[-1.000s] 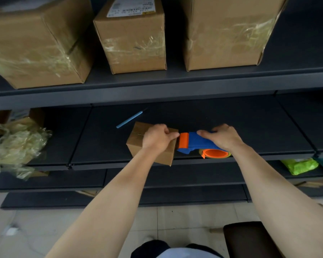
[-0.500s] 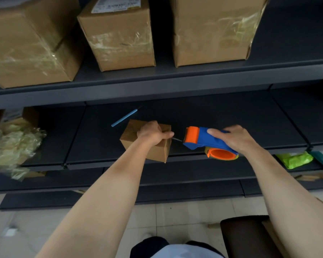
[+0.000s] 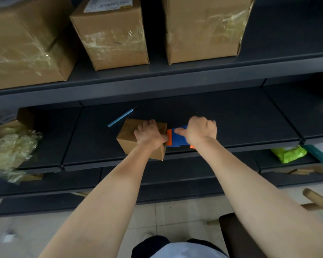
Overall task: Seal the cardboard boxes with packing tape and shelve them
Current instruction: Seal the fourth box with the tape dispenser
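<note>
A small cardboard box [image 3: 131, 140] sits near the front edge of the dark middle shelf [image 3: 231, 125]. My left hand [image 3: 149, 135] lies over its top right part, fingers curled over the box and thumb at its right edge. My right hand [image 3: 199, 131] grips a blue and orange tape dispenser [image 3: 175, 139], whose orange front end is pressed against the box's right side. The tape roll is mostly hidden under my wrist.
Three larger taped cardboard boxes [image 3: 112, 34] stand on the upper shelf. A light blue pen-like stick [image 3: 120, 117] lies behind the small box. Crumpled plastic wrap [image 3: 9, 148] fills the left; a green packet [image 3: 289, 154] lies lower right. A dark stool [image 3: 233, 237] is below.
The tape dispenser has moved left from a gap of a few centimetres until it touches the box's right side. My left hand has stayed on the box.
</note>
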Motion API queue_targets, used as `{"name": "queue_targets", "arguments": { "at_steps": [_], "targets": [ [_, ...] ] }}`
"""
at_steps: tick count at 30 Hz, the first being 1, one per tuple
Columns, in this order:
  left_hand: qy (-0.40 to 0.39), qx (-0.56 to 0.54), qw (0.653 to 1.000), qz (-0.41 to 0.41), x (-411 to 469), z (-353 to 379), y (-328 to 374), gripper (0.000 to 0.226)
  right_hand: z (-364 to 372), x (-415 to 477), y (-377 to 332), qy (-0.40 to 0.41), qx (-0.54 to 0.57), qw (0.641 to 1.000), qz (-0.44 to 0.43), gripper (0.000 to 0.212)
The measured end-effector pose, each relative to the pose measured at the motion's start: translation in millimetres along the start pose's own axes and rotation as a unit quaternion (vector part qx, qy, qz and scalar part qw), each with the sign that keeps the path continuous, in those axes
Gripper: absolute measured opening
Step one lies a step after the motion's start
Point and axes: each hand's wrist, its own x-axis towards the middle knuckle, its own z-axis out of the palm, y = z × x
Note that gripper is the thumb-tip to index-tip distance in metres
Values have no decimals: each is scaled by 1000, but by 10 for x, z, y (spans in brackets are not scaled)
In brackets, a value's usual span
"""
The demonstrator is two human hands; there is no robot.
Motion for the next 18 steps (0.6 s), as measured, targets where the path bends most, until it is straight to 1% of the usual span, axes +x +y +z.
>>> {"name": "queue_targets", "arguments": {
  "at_steps": [2, 3, 5, 7, 12, 15, 18],
  "targets": [
    [7, -4, 1000, 9, -13, 29, -5, 71, 86, -86, -7, 25, -54, 998, -21, 44],
    [14, -8, 1000, 11, -19, 43, -15, 71, 144, -135, 20, 30, -51, 998, -14, 42],
    [29, -11, 999, 10, -30, 60, -22, 70, 245, -214, 124, 42, -16, 999, 14, 47],
    [40, -10, 999, 14, -48, 72, -19, 69, 300, -267, 234, 62, 43, 996, 46, 50],
    [73, -40, 996, 41, -105, 90, -90, 60, 329, -304, 403, 64, 186, 971, 135, 59],
    [63, -40, 996, 38, -120, 69, -84, 59, 354, -379, 436, 59, 230, 960, 150, 58],
    [89, 2, 996, 31, -176, 102, -17, 66, 350, -439, 427, 59, 255, 952, 158, 56]
  ]
}}
